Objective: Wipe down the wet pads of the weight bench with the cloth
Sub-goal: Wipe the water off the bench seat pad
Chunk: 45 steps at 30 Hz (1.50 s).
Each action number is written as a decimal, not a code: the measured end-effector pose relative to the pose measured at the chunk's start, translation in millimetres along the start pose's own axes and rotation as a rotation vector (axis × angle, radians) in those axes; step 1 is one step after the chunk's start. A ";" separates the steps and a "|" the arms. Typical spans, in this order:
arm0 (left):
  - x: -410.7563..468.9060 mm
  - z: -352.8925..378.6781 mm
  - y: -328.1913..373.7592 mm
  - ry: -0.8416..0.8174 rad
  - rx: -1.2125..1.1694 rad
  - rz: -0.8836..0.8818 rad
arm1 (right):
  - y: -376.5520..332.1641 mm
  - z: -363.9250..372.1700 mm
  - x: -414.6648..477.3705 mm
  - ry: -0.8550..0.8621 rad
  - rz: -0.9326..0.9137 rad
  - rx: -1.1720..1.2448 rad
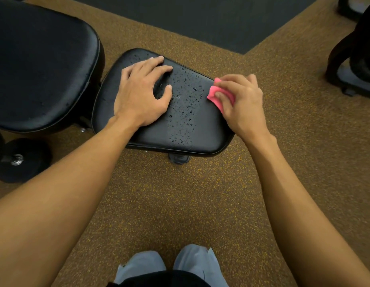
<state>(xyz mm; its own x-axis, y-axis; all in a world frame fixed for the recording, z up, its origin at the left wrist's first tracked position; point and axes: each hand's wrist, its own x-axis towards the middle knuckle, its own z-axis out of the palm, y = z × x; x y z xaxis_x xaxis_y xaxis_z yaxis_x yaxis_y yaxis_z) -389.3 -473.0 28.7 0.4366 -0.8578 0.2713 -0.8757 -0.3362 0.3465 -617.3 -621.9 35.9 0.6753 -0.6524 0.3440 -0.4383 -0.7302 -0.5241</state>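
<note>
While left hand (pixel 141 94) lies flat on wet seat pad (pixel 186 129), right hand (pixel 240 102) fingers pinching pink cloth (pixel 213 94)

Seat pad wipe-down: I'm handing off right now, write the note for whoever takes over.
Left hand: empty, spread flat on the seat pad, bracing it.
Right hand: gripping the bunched pink cloth at the seat pad's right edge.
Done: unclear; a smoother band at the right may be wiped.
Left: water droplets cover the pad's middle; the back pad at left also shows some drops.
</note>
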 end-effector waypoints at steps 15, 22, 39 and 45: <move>-0.7 0.9 0.5 0.004 -0.005 -0.007 | -11.3 20.5 25.5 0.000 0.009 -0.029; -0.9 1.0 -0.7 0.003 -0.011 -0.007 | -13.9 8.3 0.5 -0.077 -0.117 0.022; -0.1 0.0 0.2 -0.003 -0.007 -0.008 | -15.7 17.5 5.1 -0.003 -0.042 -0.012; -0.7 1.1 0.7 0.002 -0.009 -0.004 | -28.0 10.2 -21.1 -0.090 -0.184 0.045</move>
<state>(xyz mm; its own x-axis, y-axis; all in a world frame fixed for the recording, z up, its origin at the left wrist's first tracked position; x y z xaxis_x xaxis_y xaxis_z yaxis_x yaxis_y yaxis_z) -390.4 -473.1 27.8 0.4407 -0.8557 0.2712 -0.8720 -0.3363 0.3558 -613.2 -585.6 35.3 0.7926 -0.4866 0.3675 -0.2771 -0.8243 -0.4937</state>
